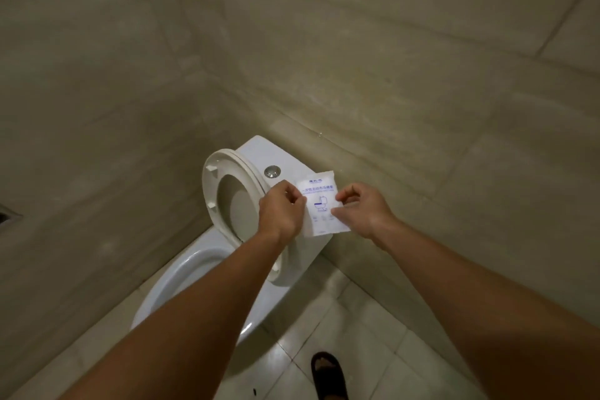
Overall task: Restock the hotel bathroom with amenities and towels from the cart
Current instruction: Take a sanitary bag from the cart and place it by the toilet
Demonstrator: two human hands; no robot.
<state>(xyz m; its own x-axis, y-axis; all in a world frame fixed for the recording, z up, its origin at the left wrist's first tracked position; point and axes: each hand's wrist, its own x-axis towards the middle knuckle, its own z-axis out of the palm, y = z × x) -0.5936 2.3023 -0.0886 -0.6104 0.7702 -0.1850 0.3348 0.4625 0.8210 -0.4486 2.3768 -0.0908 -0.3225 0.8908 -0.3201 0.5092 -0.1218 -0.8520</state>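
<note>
Both hands hold one thing out in front of the person: a small flat white plastic packet [319,204] printed with blue lettering and a blue toilet drawing, apparently a sealed disposable seat cover. It hangs in the air just above the flat top of the white ceramic toilet tank [259,153], to the right of the round chrome flush button [272,171] set into that top.

The left hand [281,209] has its grip closed on the packet's left edge, thumb and fingers pinched over the plastic. The right hand [360,209] has its grip clamped on the right edge, thumb and forefinger tips pressed together on the packet. Whether they are about to tear it open or simply lay it down cannot be told from here.

The white plastic toilet seat and lid [224,198] stand raised, leaning back against the front of the tank, and the white bowl [181,276] below it lies open. A foot in a black sandal [328,373] stands on the pale tiled floor [341,318] to the right of the bowl.

As a judgement of progress: this single amenity has reached the toilet but is not yet set down or fitted. No cart, towels or other supplies show here, so how much of the restocking is done elsewhere cannot be judged; placing this packet is the step in hand.
</note>
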